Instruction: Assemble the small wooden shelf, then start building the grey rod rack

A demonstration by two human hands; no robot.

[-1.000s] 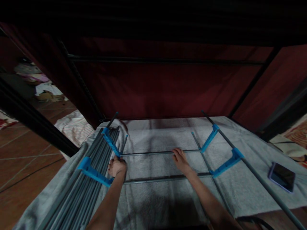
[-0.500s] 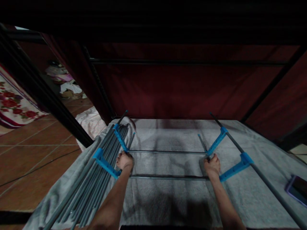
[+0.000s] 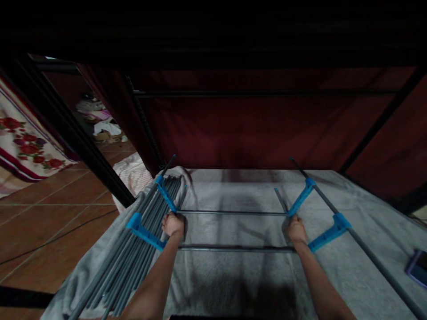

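Observation:
A frame of grey tubes and blue plastic brackets lies over a grey blanket. My left hand [image 3: 172,224] is closed round the frame's inner left tube, between two blue brackets [image 3: 167,194] [image 3: 146,233]. On the other side my right hand [image 3: 296,230] is wrapped round the inner right tube, between the upper right bracket [image 3: 301,197] and the lower right bracket [image 3: 330,233]. Two thin crossbars [image 3: 233,213] [image 3: 233,249] run from left to right between my hands. A long outer tube [image 3: 376,263] passes through the right brackets.
Several loose grey tubes [image 3: 133,253] lie bundled at the left on the blanket [image 3: 227,284]. A phone [image 3: 418,268] is at the right edge. Dark posts [image 3: 86,146] and a dark red panel [image 3: 250,129] stand around. Tiled floor [image 3: 50,222] shows at the left.
The view has shifted slightly, so the surroundings appear a little lower and further right. My right fingers have closed more round the tube. My left hand keeps its hold.

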